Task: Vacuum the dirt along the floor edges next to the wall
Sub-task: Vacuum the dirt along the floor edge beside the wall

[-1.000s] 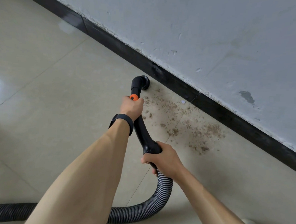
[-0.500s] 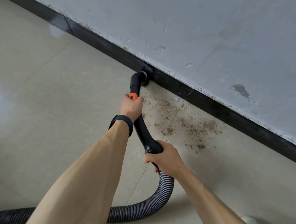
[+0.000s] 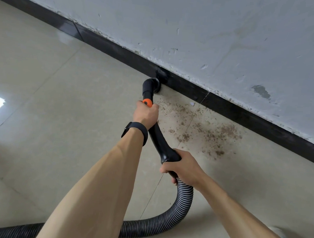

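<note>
A black vacuum wand (image 3: pixel 158 140) with an orange collar (image 3: pixel 147 102) runs from my hands to its round nozzle (image 3: pixel 152 85), which sits on the floor against the black skirting (image 3: pixel 231 109). My left hand (image 3: pixel 146 113), with a black wristband, grips the wand just below the orange collar. My right hand (image 3: pixel 181 165) grips the wand's lower end where the ribbed hose (image 3: pixel 180 207) joins. Brown dirt (image 3: pixel 206 130) lies scattered on the beige tiles to the right of the nozzle, up to the skirting.
The grey hose loops behind my right arm and trails off to the lower left (image 3: pixel 10 229). A scuffed pale wall (image 3: pixel 211 39) rises above the skirting. Beige floor tiles (image 3: pixel 53 95) spread to the left. A pale object (image 3: pixel 281 236) shows at the lower right.
The nozzle has slid forward from the open floor until it meets the skirting. Both hands kept their grip on the wand and moved with it.
</note>
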